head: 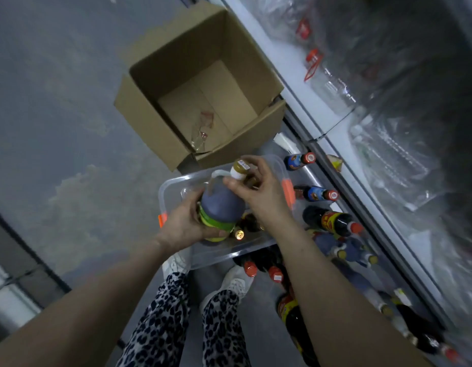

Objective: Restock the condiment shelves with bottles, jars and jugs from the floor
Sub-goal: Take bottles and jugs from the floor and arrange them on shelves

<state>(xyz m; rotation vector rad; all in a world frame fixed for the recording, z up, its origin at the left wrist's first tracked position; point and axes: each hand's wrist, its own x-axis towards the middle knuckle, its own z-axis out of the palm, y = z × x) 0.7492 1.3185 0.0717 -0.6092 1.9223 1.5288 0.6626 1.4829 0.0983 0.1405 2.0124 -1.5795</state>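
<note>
Both hands hold one dark jug [221,205] over the clear bin [176,182]: left hand [185,221] gripping its labelled base, right hand [258,189] pinching its neck.

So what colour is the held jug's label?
The label on the jug is green and yellow; head view.

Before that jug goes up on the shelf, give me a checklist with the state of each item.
1. Left hand grips the jug at its green label: ok.
2. Right hand holds its neck under the cap: ok.
3. Cap on; tightness: cannot tell.
4. Jug lifted free of the clear bin: cannot tell.
5. Footing: red-capped bottles lie close beside the shoes: not ok.
</note>
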